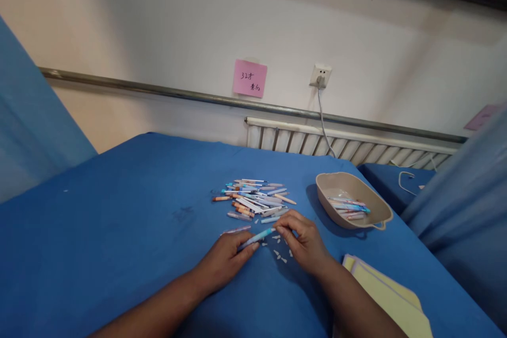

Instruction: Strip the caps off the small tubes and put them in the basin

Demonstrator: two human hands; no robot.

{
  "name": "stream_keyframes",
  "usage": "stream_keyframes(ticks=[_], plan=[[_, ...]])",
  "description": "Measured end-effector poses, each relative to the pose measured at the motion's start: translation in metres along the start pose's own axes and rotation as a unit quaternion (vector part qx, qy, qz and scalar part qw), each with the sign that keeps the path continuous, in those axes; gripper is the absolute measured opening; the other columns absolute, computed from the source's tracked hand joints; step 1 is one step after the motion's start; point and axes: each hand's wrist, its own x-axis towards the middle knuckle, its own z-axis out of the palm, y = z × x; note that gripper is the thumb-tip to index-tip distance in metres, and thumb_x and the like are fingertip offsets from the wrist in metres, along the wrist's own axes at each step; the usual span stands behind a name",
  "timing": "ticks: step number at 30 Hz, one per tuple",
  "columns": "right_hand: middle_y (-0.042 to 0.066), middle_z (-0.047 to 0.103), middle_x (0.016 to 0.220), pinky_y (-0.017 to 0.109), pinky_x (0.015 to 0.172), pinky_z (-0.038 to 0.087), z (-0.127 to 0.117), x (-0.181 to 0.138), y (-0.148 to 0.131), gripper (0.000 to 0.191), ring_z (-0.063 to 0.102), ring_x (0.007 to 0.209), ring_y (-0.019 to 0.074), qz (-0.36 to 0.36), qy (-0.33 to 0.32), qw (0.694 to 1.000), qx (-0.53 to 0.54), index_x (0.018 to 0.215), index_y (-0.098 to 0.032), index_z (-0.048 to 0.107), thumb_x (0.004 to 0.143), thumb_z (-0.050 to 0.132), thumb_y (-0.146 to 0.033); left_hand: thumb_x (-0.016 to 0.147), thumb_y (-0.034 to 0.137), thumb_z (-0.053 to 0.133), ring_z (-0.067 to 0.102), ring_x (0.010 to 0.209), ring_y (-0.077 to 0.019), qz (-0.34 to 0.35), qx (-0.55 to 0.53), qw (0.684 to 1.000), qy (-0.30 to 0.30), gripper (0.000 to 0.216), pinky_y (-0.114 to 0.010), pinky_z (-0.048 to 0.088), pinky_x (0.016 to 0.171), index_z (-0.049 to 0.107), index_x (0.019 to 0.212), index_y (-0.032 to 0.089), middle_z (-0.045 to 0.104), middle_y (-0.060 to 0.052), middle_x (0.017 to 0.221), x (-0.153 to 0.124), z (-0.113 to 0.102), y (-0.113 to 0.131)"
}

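My left hand point(229, 256) is closed around a light blue pen point(259, 236), which slants up to the right. At the pen's upper right end, the thumb and fingers of my right hand point(303, 240) pinch a small whitish tip. Whether that tip is joined to the pen or apart from it, I cannot tell. Small white pointed pieces point(280, 257) lie scattered on the cloth below and between my hands. Just beyond them is a loose pile of pens and pen parts point(253, 198) in white, blue, orange and grey. Another pen point(237, 229) lies beside my left hand.
A beige plastic basket point(322, 193) holding several pens point(348, 206) stands at the right. Yellow sheets point(384, 290) lie under my right forearm. Blue cloth point(119, 211) covers the table. Behind it are a radiator point(293, 140) and a plugged-in cable point(322, 121); blue curtains point(471, 211) hang at the sides.
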Motion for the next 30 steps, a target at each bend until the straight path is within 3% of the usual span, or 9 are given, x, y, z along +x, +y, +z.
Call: stream_keyframes(ticks=[3,8,17,21,26,30], plan=[[0.003,0.061,0.081,0.025,0.070,0.042,0.001,0.000,-0.002,0.013,0.057,0.078,0.0151,0.005,0.002,1.000,0.006,0.086,-0.020,0.064,0.087,0.051,-0.016,0.092,0.041,0.038,0.053,0.070,-0.0155,-0.001,0.005,1.000,0.001,0.035,-0.023,0.037,0.066,0.062,0.080,0.018,0.060,0.001,0.074,0.000,0.000,0.001],[-0.003,0.056,0.064,0.022,0.060,0.039,0.005,-0.001,-0.004,0.009,0.052,0.061,0.0113,0.062,0.007,0.998,0.014,0.074,-0.019,0.060,0.082,0.058,-0.017,0.091,0.038,0.039,0.053,0.072,-0.0164,-0.002,0.015,1.000,-0.001,0.032,-0.023,0.038,0.066,0.064,0.084,0.020,0.062,0.000,0.076,-0.002,-0.001,0.003],[-0.005,0.055,0.053,0.020,0.048,0.037,0.019,-0.001,0.006,0.015,0.050,0.048,0.0095,0.182,0.006,0.962,0.204,0.067,-0.018,0.057,0.077,0.064,-0.027,0.091,0.039,0.039,0.052,0.068,-0.0153,0.000,-0.011,1.000,-0.006,0.032,-0.022,0.036,0.062,0.064,0.083,0.019,0.060,0.001,0.072,-0.003,0.002,-0.002],[-0.005,0.053,0.053,0.020,0.047,0.037,0.023,-0.001,0.004,0.015,0.049,0.048,0.0090,0.186,0.003,0.955,0.229,0.071,-0.018,0.057,0.077,0.063,-0.030,0.091,0.038,0.041,0.051,0.067,-0.0144,-0.006,-0.031,0.999,-0.006,0.031,-0.021,0.035,0.061,0.063,0.082,0.018,0.058,0.001,0.071,-0.003,0.002,0.000],[-0.004,0.057,0.065,0.022,0.053,0.042,0.027,-0.003,0.006,0.021,0.053,0.053,0.0105,0.168,0.011,0.946,0.279,0.095,-0.020,0.058,0.081,0.061,-0.035,0.088,0.039,0.045,0.049,0.065,-0.0132,-0.017,-0.101,0.995,0.004,0.030,-0.021,0.035,0.060,0.063,0.078,0.017,0.056,0.002,0.069,-0.003,0.003,0.003],[0.004,0.066,0.086,0.030,0.071,0.048,0.026,-0.002,0.011,0.020,0.061,0.076,0.0168,0.115,0.013,0.983,0.144,0.100,-0.021,0.062,0.089,0.050,-0.032,0.084,0.043,0.050,0.045,0.054,-0.0109,-0.081,-0.183,0.976,0.080,0.030,-0.020,0.035,0.053,0.063,0.081,0.016,0.052,0.004,0.059,0.001,0.004,-0.002]])
